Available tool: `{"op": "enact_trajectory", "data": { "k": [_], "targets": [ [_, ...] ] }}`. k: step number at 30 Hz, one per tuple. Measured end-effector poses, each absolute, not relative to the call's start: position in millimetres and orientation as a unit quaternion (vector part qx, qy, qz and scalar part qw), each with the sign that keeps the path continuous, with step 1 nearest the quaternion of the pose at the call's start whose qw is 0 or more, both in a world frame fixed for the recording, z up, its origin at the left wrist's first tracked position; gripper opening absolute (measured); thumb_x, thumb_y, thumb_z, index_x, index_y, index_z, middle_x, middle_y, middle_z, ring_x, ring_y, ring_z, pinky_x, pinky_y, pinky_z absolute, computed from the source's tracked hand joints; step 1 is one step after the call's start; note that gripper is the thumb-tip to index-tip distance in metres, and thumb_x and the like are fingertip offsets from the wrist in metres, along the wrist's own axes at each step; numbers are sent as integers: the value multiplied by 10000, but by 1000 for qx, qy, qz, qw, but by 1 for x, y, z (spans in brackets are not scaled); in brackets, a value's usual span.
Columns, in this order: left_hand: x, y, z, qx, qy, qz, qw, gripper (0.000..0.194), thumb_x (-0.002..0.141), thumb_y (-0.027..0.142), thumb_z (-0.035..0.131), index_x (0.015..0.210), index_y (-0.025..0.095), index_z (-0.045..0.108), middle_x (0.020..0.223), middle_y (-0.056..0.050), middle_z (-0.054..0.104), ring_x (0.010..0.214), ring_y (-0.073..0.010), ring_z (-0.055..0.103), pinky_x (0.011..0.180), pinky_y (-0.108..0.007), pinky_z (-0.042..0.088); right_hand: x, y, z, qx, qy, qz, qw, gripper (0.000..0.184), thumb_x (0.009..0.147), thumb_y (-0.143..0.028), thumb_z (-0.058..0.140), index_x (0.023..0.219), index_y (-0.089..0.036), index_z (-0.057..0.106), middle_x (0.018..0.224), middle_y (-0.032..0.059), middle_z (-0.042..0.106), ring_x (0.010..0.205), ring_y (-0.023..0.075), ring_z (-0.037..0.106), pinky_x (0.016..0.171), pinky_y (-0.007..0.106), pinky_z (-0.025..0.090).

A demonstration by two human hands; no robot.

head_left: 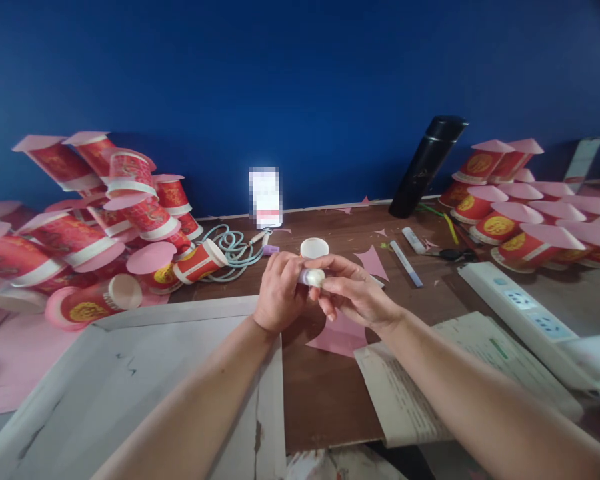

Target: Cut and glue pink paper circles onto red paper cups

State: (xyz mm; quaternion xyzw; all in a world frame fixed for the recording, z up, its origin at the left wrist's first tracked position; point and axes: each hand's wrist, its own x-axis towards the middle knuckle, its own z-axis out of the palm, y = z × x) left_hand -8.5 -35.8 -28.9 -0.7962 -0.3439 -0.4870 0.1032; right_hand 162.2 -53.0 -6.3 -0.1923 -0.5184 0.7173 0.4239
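Observation:
My left hand [281, 293] is closed around a glue stick [311, 277], whose whitish end points to the right. The fingers of my right hand [355, 292] meet at that end, thumb and fingertips against it. Just behind my hands stands a paper cup [315, 248] with its white rim showing; the hands hide most of it. A small purple cap [271, 250] lies beyond my left hand. Under my right hand is a pink paper scrap [337, 337] with curved cut edges, and another pink scrap [373, 263] lies behind it.
Red cups with pink paper tops are piled at left [130, 177] and grouped at right [510, 223]. A black flask [427, 167] leans on the blue wall near a coiled cable [230, 250], a lit phone [266, 197], a marker [406, 264], a power strip [520, 300] and cardboard [180, 360].

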Motion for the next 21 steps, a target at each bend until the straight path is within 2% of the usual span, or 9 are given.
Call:
{"op": "enact_trajectory", "data": {
  "k": [7, 21],
  "targets": [
    [-9, -33, -27, -808, -329, -472, 131, 179, 785, 171, 562, 930, 209, 463, 845, -66, 561, 790, -222, 511, 739, -379, 454, 164, -51, -9, -212, -525, 708, 422, 227, 889, -174, 534, 1101, -220, 599, 773, -5, 695, 505, 65, 623, 458, 159, 511],
    [-8, -33, -30, -823, -335, -456, 57, 176, 737, 104, 529, 836, 227, 453, 773, -24, 539, 756, -203, 509, 688, -347, 438, 166, -49, -4, -251, -568, 668, 411, 192, 906, -323, 563, 1054, -201, 580, 718, -4, 698, 458, 83, 626, 411, 174, 508]
  ]
}}
